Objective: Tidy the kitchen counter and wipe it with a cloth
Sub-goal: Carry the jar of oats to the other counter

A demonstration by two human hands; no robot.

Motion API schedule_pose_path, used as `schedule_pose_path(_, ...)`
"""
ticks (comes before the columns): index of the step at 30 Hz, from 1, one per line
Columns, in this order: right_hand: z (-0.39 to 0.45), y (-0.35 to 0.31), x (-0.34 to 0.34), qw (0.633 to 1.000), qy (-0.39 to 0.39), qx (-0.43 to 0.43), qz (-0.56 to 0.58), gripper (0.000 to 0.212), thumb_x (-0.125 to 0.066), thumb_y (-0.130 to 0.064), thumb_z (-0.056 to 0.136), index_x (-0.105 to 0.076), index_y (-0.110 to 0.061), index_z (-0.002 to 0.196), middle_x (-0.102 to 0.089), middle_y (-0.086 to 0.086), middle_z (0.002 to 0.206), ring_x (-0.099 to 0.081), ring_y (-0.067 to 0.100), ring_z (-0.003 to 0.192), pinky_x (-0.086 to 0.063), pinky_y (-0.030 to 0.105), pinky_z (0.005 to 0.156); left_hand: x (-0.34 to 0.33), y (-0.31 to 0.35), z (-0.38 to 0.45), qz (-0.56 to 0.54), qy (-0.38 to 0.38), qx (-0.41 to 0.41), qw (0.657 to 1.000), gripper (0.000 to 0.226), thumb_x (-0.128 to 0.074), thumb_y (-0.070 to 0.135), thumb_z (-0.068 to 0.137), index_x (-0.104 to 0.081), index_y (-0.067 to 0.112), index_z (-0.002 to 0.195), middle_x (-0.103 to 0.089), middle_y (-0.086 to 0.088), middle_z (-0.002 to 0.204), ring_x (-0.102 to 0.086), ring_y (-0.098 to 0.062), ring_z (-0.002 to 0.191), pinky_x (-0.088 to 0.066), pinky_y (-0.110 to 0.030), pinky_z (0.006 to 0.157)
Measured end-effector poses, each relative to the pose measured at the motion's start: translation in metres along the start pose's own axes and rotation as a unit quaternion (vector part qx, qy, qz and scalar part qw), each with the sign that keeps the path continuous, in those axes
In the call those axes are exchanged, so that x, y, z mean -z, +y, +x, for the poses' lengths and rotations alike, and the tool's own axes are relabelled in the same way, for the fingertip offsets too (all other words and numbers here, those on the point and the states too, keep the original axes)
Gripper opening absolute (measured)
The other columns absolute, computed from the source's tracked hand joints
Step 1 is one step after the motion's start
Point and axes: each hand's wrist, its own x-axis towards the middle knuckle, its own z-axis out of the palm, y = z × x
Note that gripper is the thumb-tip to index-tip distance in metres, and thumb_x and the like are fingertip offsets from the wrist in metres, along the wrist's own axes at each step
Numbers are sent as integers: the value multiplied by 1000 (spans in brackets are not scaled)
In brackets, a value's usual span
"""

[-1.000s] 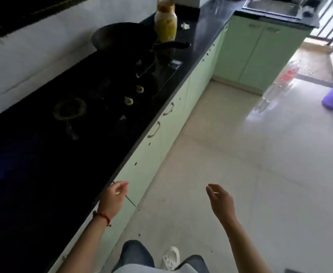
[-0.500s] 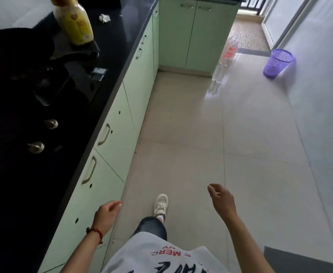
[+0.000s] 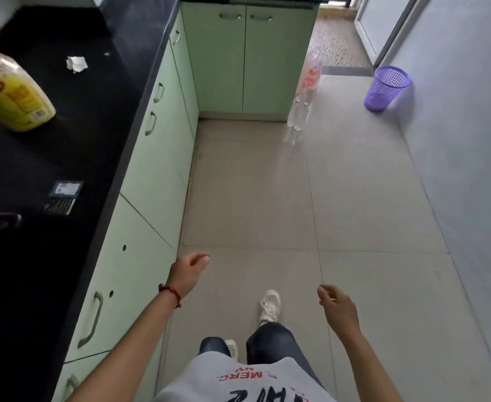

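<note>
Walking along the floor (image 3: 253,184) beside the black table (image 3: 99,117), with both hands empty and hanging loose in front of the body. Left hand (image 3: 187,272) held low near the green cabinet fronts (image 3: 154,169), fingers (image 3: 202,258) slightly apart and curled, clamped on nothing. Right hand (image 3: 337,309) out over the floor tiles, fingers also relaxed and a little apart, holding nothing. Probably kept free like this because no object is chosen yet and no cloth is taken.

No cloth visible anywhere, so the wiping part seems not yet started. On the table, well back from its front edge, a small crumpled white paper (image 3: 76,64), likely rubbish to remove first. Near the left edge of the view, a large yellow bottle (image 3: 9,94), appearing tilted, perhaps only from the wide lens. Close to the front edge of the table, a small dark flat item with a white label (image 3: 64,194); what it is cannot be told.

On the floor by the far cabinet, some clear plastic bottles (image 3: 302,103), and near the right wall a purple basket (image 3: 386,88), a likely place for the paper. Next step probably reaching for the paper, needing a turn toward the table.
</note>
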Motion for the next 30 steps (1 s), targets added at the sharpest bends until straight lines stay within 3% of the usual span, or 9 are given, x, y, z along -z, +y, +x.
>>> schedule_pose_path(3,58,-23,14,1000,3,-4,-3,27,-51,-25,91,-62,-10,110,-67,11,108,-63,26,99,-41,28,78,-15,39,55,-15,3,-5,1000,20,-53,12,88,-65,4,102,-64,-9,89,-59,-20,86,-42,-27,77)
schedule_pose_path(11,220,-139,68,999,-20,39,-30,27,-51,-28,91,-62,-12,110,-68,11,107,-63,26,97,-40,28,77,-29,112,165,-59,59,50,995,17,-54,12,87,-66,6,98,-66,-11,87,-60,-23,85,-41,-29,75)
schedule_pose_path(15,283,-215,80,995,-31,84,-54,28,-51,-27,91,-62,-10,110,-69,13,107,-63,27,98,-40,28,77,-20,126,200,-76,96,81,989,18,-56,12,86,-67,4,99,-67,-11,87,-62,-26,87,-47,-36,85)
schedule_pose_path(22,381,-323,59,990,-48,117,-64,27,-51,-28,91,-63,-13,110,-68,11,107,-63,25,97,-37,26,75,5,139,290,-125,139,137,973,15,-56,10,86,-68,6,95,-68,-13,87,-63,-29,89,-48,-39,83)
schedule_pose_path(27,431,-390,37,986,-75,120,-86,26,-52,-28,90,-63,-13,109,-68,10,106,-63,25,97,-40,28,76,33,186,368,-147,153,135,968,14,-55,12,86,-68,7,88,-66,-11,80,-58,-23,80,-45,-35,78)
schedule_pose_path(30,455,-429,24,982,-90,135,-102,26,-52,-26,90,-63,-12,108,-69,12,104,-63,25,97,-41,28,76,54,221,409,-158,153,110,969,11,-57,20,83,-67,14,84,-66,-7,80,-59,-23,84,-47,-36,83)
